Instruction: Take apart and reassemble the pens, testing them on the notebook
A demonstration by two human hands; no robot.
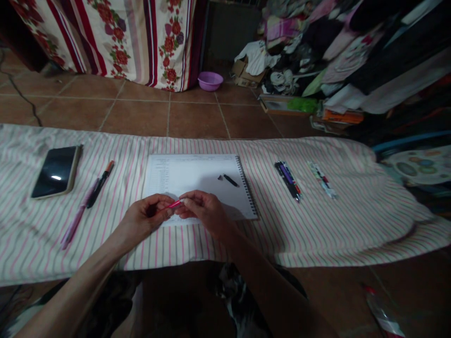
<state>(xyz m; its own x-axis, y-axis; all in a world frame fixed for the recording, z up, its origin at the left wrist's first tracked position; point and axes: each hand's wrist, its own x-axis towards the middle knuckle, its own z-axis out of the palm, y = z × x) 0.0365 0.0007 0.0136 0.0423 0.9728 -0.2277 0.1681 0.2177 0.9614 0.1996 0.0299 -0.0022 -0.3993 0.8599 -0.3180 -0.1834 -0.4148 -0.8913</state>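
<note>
Between my two hands is a slim bright pink pen (pixel 174 204), partly covered by the fingers. My left hand (pixel 150 215) pinches its left end, and my right hand (pixel 200 206) grips the right end, the fingertips of both nearly meeting. Both hands are over the lower part of an open spiral notebook (pixel 197 164) with a printed table down its left side. On the page, right of the hands, lie a short black pen piece (pixel 230 180) and a tiny dark bit (pixel 220 177).
A striped cloth (pixel 334 225) covers the table. To the left are a phone (pixel 54 171), a black marker (pixel 100 183) and a purple pen (pixel 79 213). Several pens (pixel 288 180) and a patterned pen (pixel 322 179) lie right. Beyond, a purple basin (pixel 210 82) sits on the tiles.
</note>
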